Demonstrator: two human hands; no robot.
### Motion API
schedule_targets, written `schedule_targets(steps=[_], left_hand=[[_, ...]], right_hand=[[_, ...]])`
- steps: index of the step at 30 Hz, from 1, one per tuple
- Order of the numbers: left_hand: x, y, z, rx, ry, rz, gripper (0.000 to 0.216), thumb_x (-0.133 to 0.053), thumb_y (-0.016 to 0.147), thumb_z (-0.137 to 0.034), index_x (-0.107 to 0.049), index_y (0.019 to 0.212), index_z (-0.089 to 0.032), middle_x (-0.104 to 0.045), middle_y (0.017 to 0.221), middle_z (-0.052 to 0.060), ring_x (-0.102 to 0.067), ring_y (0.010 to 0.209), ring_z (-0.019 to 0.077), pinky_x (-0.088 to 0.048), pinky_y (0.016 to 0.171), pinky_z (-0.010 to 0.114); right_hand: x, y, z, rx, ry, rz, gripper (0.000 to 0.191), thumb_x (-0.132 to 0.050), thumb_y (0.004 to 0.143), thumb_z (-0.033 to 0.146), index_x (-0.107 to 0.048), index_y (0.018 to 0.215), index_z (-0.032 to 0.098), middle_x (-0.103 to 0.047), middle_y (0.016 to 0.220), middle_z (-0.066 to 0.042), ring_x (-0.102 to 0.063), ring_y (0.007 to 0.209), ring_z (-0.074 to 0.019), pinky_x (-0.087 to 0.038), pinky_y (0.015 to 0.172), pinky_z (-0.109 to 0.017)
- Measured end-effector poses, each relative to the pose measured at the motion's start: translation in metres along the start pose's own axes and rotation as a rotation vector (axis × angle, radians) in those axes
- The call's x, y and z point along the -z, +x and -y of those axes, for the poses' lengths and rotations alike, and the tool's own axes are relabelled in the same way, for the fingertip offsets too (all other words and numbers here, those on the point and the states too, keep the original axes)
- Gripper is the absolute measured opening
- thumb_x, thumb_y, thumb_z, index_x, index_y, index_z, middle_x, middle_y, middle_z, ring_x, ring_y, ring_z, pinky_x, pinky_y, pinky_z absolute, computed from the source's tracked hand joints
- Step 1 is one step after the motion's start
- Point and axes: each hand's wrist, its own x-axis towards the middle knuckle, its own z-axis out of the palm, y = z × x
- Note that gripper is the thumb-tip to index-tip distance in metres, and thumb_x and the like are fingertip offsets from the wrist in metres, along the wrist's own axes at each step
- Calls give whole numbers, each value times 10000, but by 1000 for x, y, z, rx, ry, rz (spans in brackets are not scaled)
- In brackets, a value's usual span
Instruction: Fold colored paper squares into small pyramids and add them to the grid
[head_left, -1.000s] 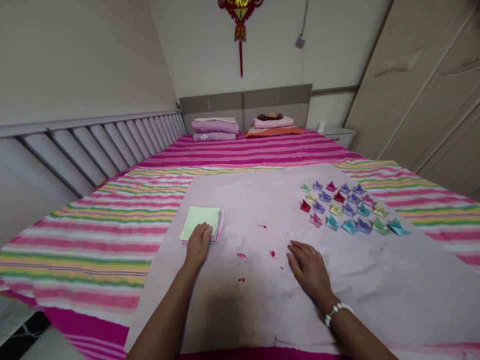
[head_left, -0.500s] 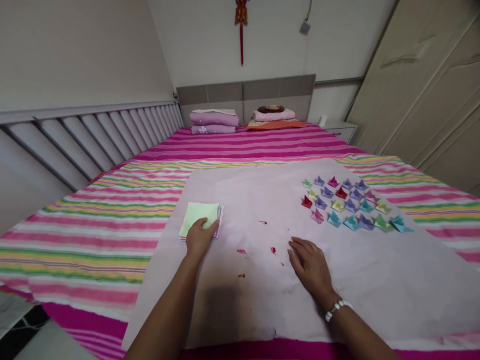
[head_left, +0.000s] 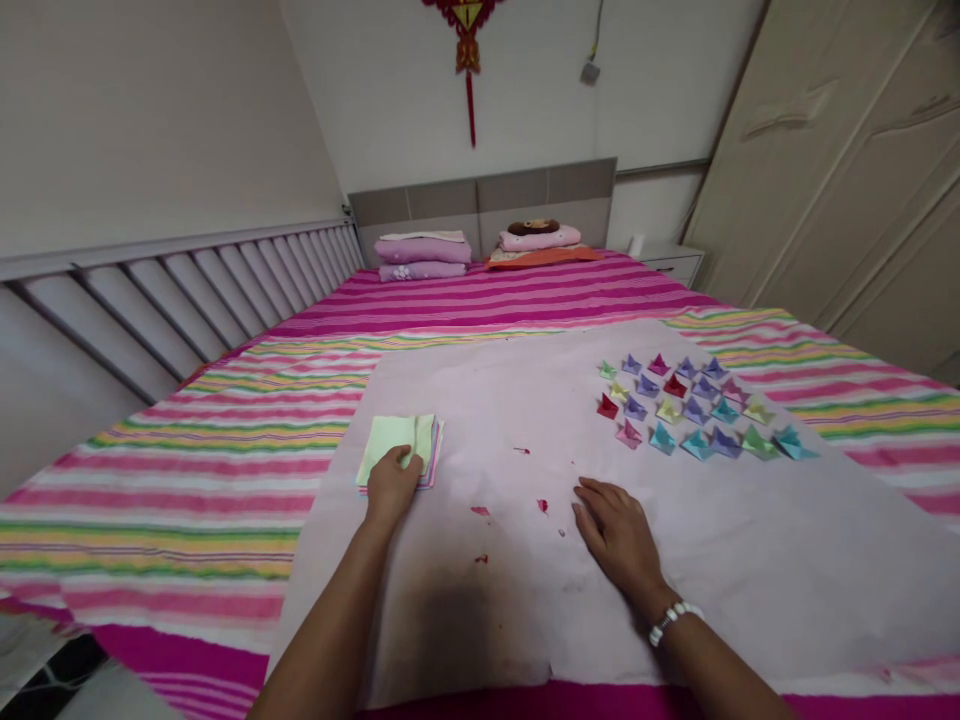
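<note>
A stack of square coloured paper [head_left: 438,452] lies on the left of the pale sheet, a light green sheet of paper [head_left: 388,440] on top. My left hand [head_left: 396,485] is at its near right corner, thumb and forefinger pinched on the green sheet, which buckles slightly there. My right hand [head_left: 619,530], a white bead bracelet [head_left: 675,620] at its wrist, rests palm down on the pale sheet [head_left: 480,390] with fingers stretched out and nothing in them. Beyond it, several folded paper boats [head_left: 695,445] in many colours stand in rows.
Small red marks or scraps [head_left: 542,506] dot the middle of the pale sheet. Underneath spreads a striped bedspread [head_left: 187,490]. Folded purple bedding [head_left: 424,250] and a pink pile [head_left: 540,240] sit by the headboard [head_left: 540,190]. A bed rail [head_left: 187,240] runs along the left.
The thumb and forefinger of my left hand have drawn together and the top green sheet now bends up a little. My right hand stays put. The camera view has tilted up slightly.
</note>
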Motion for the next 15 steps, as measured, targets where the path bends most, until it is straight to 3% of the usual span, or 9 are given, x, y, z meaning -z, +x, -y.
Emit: schedule_targets(steps=[8,15], left_hand=[[18,7,3,53,-316,-78,119,-597,604,-297,-650,611,-191,-647,580,-5,-620,674,212,-482,668,300],[51,2,-7,195,-793,-203,93,-562,650,-285,-545,677,-197,-613,621,-30,-628,684,152,-517,644,257]], right_hand=[[-2,0,-1,2,4,-6,283,-488,893,325,-685,1031,176,-693,1108,-116,-603,1031,-277,-465,863,-446],[-1,1,-1,18,-6,-16,289,-469,897,334,-691,1016,191,-701,1088,-107,-611,1008,-271,-467,842,-437]])
